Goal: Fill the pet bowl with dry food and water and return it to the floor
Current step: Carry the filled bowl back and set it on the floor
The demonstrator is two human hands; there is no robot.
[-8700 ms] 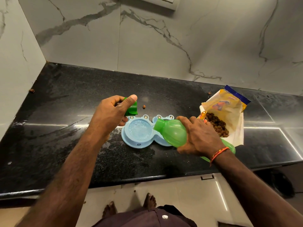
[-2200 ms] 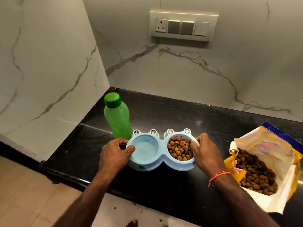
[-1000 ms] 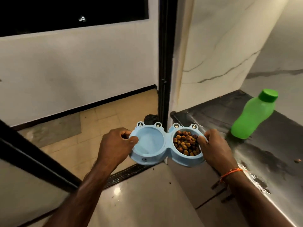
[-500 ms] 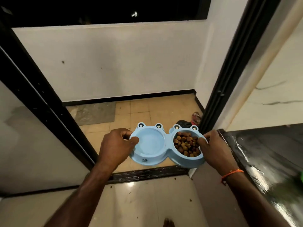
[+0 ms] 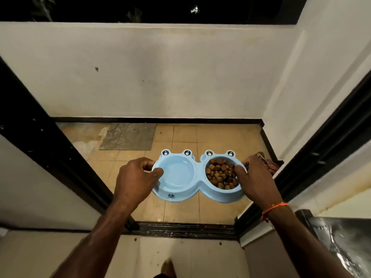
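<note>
A: Head view, item one: pet bowl (image 5: 197,178), pale blue, double-welled, frog-eye knobs along its far rim. Location?

B: Held in the air at the middle of the frame, over the tan tiled floor (image 5: 181,138) beyond a black door threshold (image 5: 184,229). Roughly level. Not set down.

A: Contents?

B: Right well: dry food (image 5: 220,175), brown kibble, heaped near the rim. Left well: looks glossy and pale, consistent with water; the level cannot be read for certain.

A: Item two: hands.

B: Left hand (image 5: 134,182): fingers curled around the bowl's left end, thumb over the rim, closed on it. Right hand (image 5: 254,182): closed on the right end likewise, fingertips on the rim beside the kibble. Orange thread at that wrist.

A: Surroundings?

B: White wall on the far side, black skirting, grey mat (image 5: 128,137) on the tiles to the far left, a bundle of something at the right edge, unidentified. Corner of a black counter (image 5: 349,237) near right.

A: Task status?

B: By judgement: food filled, water probably filled. Outstanding: lower the bowl to the tiles without slopping the left well, then release both hands.
</note>
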